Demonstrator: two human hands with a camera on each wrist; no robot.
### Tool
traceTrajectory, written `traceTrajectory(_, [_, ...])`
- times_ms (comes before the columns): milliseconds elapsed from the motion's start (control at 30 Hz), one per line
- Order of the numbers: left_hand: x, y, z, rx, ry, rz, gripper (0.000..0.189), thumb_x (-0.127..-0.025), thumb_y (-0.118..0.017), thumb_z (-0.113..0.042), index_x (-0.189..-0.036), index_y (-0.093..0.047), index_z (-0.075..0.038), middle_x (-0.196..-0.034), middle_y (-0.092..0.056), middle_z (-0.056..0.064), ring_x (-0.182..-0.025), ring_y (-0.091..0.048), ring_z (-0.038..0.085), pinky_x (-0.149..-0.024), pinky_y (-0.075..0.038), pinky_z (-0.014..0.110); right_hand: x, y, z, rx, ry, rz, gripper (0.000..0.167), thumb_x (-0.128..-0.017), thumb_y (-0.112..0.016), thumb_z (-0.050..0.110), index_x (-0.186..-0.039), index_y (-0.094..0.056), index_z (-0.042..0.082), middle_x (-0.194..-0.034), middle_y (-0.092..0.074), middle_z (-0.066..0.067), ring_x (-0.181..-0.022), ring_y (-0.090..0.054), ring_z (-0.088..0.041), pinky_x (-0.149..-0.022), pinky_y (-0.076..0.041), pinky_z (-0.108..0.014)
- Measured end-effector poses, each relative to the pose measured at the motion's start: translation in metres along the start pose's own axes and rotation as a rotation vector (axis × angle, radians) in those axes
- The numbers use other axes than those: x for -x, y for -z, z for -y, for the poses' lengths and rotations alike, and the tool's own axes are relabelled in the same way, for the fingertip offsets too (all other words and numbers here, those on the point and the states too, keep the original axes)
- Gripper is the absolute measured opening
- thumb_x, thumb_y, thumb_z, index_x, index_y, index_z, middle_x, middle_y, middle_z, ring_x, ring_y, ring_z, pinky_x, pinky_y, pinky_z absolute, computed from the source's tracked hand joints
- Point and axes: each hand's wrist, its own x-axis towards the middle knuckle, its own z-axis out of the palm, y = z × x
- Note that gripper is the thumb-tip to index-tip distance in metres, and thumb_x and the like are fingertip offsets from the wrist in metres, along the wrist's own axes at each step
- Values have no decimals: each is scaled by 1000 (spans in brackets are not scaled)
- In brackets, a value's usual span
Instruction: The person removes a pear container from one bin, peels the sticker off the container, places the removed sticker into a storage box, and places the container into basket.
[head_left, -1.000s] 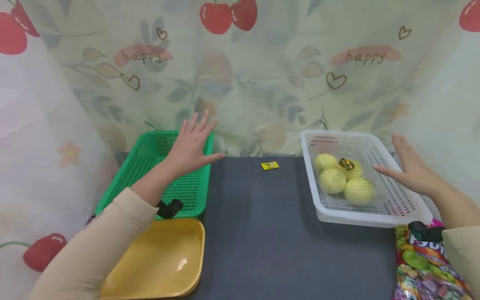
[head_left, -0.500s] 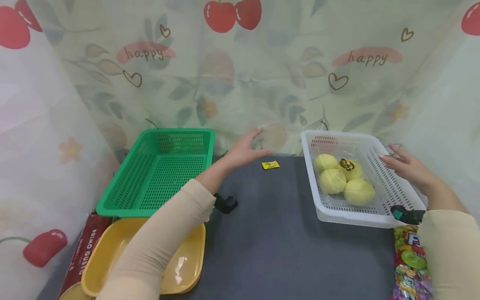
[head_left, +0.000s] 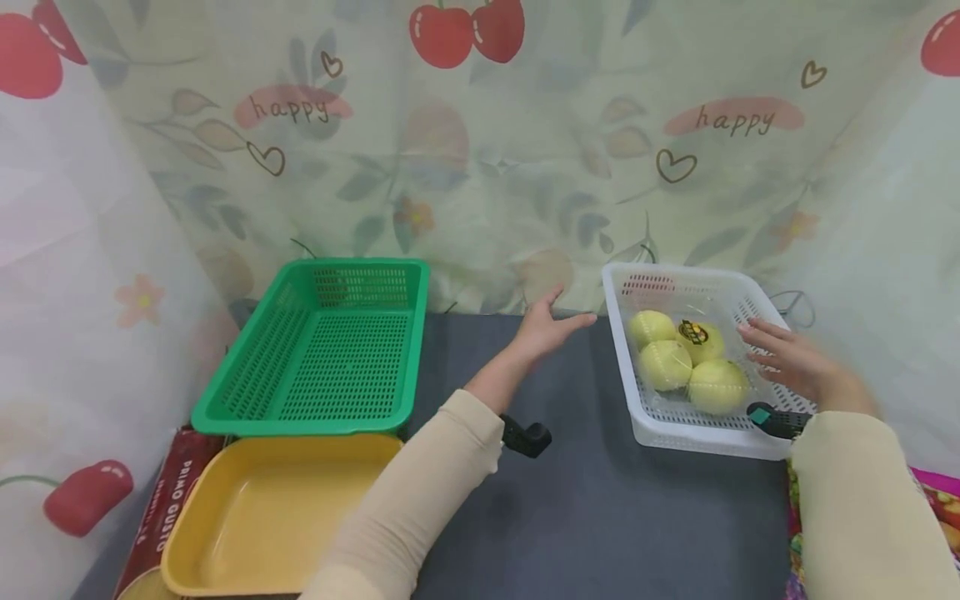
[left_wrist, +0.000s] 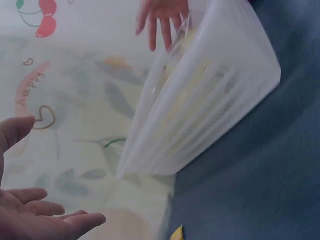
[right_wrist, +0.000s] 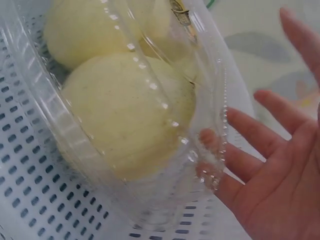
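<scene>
A clear plastic clamshell of several pale yellow-green round fruits [head_left: 717,385] lies in a white perforated basket [head_left: 634,417] at the right. My right hand [head_left: 787,354] is over the basket's right part, fingers spread. In the right wrist view, some fingertips [right_wrist: 210,140] show through the edge of the clear clamshell [right_wrist: 150,200]. My left hand [head_left: 542,329] hovers left of the basket, thumb and fingers apart, holding nothing. The left wrist view shows its open fingers [left_wrist: 80,223] apart from the white basket [left_wrist: 220,100].
A green perforated basket [head_left: 412,400] stands at the back left, with a yellow tray [head_left: 255,525] in front. A red box [head_left: 168,500] lies beside the tray. Partly behind the right sleeve is a colourful candy bag [head_left: 941,500]. A patterned cloth [head_left: 495,167] hangs behind the dark table [head_left: 600,517].
My left hand has moved right from over the green basket to near the white basket. My right hand has moved left and down towards the clamshell. The basket and fruit have stayed put.
</scene>
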Motion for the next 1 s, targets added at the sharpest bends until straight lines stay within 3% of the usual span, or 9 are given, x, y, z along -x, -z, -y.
traceTrajectory(200, [3,-32,15,131,59,-43,72,-85,-68,-23,-146,-31,-19,-152,-29,11,-139,-30,30,-107,-36,47,-4,-2,-6,-9,-54,-66,93,-93,-41,55,-143,25,12,-151,19,-23,-138,3,-48,-112,-9,-59])
traceTrajectory(433, [6,-67,32,185,67,-90,70,-83,-69,-18,-144,-35,-16,-150,-34,8,-136,-35,30,-105,-38,47,-4,-2,-16,-54,-127,-12,94,-93,-41,55,-142,26,12,-146,32,-20,-134,19,-51,-111,-2,-63])
traceTrajectory(567, [10,-86,39,208,79,-97,70,-83,-69,-16,-144,-36,-17,-149,-35,9,-134,-38,30,-105,-39,46,-5,-1,-21,-122,-163,9,94,-93,-41,54,-140,28,11,-146,33,-20,-136,18,-48,-113,-5,-61])
traceTrajectory(767, [15,-109,46,308,26,-77,70,-83,-65,-4,-145,-34,-13,-148,-36,12,-128,-46,32,-99,-46,44,-13,-3,-27,-131,-187,34,94,-93,-41,54,-144,22,6,-150,25,-22,-139,10,-47,-114,-13,-55])
traceTrajectory(900, [19,-119,51,269,-18,-100,69,-83,-63,-1,-145,-35,-13,-152,-28,11,-132,-40,27,-104,-41,37,-20,-7,-33,-172,-183,57,91,-93,-42,52,-147,12,4,-152,24,-18,-140,10,-44,-115,-13,-53])
traceTrajectory(1000, [22,-123,55,193,-42,-126,67,-83,-63,-2,-144,-36,-13,-155,-22,8,-139,-28,25,-112,-30,35,-23,-9,-37,-212,-187,94,91,-94,-39,53,-146,18,5,-151,28,-15,-141,12,-41,-117,-8,-49])
